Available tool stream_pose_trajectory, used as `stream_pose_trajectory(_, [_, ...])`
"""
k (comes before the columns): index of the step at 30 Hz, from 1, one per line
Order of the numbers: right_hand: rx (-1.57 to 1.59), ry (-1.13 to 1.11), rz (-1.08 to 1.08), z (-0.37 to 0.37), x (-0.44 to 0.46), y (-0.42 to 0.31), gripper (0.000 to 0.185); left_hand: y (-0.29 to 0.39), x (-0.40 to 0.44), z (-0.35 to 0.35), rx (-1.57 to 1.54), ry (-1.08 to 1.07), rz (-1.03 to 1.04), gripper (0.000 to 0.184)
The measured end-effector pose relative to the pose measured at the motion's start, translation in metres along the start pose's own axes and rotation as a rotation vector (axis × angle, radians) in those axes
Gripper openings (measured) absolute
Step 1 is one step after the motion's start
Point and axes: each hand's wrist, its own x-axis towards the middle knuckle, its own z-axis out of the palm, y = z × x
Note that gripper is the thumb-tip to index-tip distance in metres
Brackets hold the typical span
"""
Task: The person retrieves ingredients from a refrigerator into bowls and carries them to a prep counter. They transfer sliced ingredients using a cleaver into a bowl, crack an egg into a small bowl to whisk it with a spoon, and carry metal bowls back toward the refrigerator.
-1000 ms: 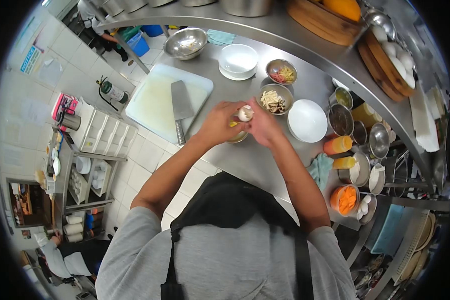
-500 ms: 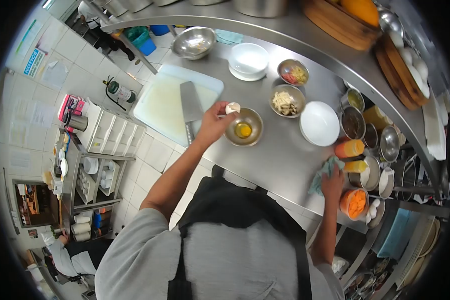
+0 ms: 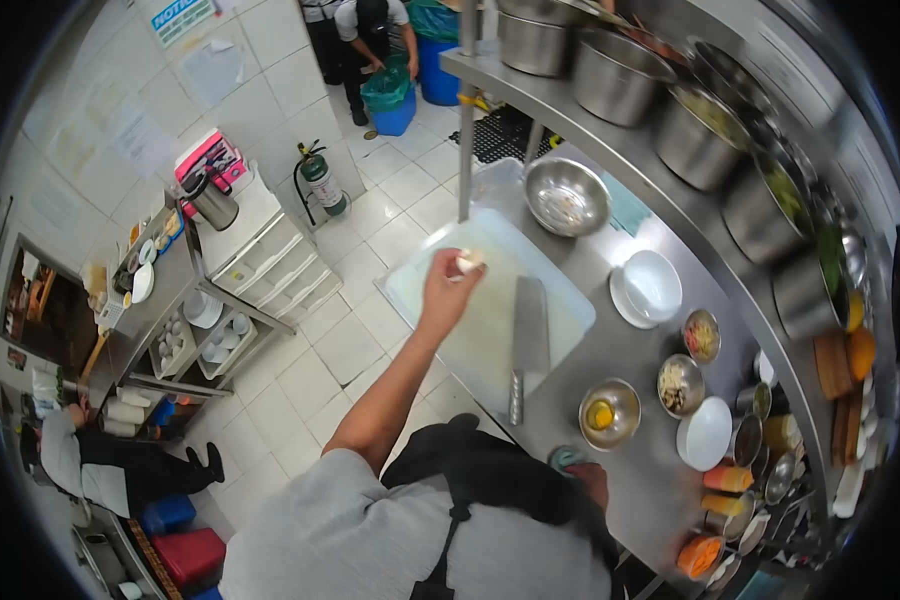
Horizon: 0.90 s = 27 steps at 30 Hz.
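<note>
In the head view, the hands are apart. The left hand (image 3: 450, 295) pinches a cracked eggshell (image 3: 469, 261) between thumb and fingers, over the left part of the cutting board (image 3: 475, 325). The right hand (image 3: 594, 482), partly hidden by the apron (image 3: 510, 470), grips a cloth (image 3: 567, 457) by the near edge of the counter (image 3: 635, 505). A knife (image 3: 530, 325) lies on the board's right side, handle toward the near edge. Right of the board, a steel bowl (image 3: 629, 411) holds a raw egg (image 3: 600, 414). Farther right stands a white bowl (image 3: 705, 435). At the far left, a person (image 3: 372, 30) bends over a bin (image 3: 396, 118) with a green liner.
</note>
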Motion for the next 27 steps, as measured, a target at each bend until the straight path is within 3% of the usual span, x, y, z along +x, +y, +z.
stream_pose_trajectory(4, [-0.030, -0.159, 0.009, 0.012, 0.069, -0.043, 0.055, 0.005, 0.070, -0.088, -0.088, 0.357, 0.107, 0.039])
stream_pose_trajectory(7, [-0.105, -0.313, 0.053, 0.022, 0.092, -0.041, 0.051, 0.027, 0.096, -0.130, -0.110, 0.498, 0.183, 0.041])
stream_pose_trajectory(11, [-0.089, -0.315, 0.071, 0.023, 0.094, -0.044, 0.043, 0.019, 0.123, -0.150, -0.117, 0.588, 0.220, 0.045])
stream_pose_trajectory(13, [-0.073, -0.267, 0.114, 0.024, 0.088, -0.049, 0.034, 0.005, 0.137, -0.143, -0.132, 0.577, 0.207, 0.045])
stream_pose_trajectory(19, [-0.019, -0.217, 0.295, 0.027, 0.080, -0.055, 0.036, -0.034, 0.166, -0.113, -0.151, 0.539, 0.167, 0.044])
stream_pose_trajectory(22, [-0.038, -0.157, 0.248, 0.023, 0.073, -0.067, 0.035, -0.022, 0.184, -0.100, -0.173, 0.569, 0.207, 0.043])
stream_pose_trajectory(23, [-0.057, -0.179, 0.250, 0.027, 0.072, -0.058, 0.035, -0.019, 0.196, -0.094, -0.189, 0.558, 0.209, 0.052])
stream_pose_trajectory(25, [-0.088, -0.208, 0.286, 0.036, 0.058, -0.039, 0.037, -0.022, 0.238, -0.075, 0.000, 0.398, 0.404, 0.062])
stream_pose_trajectory(27, [-0.176, -0.191, 0.285, 0.028, 0.058, -0.060, 0.043, -0.053, 0.290, -0.045, 0.173, 0.305, 0.511, 0.072])
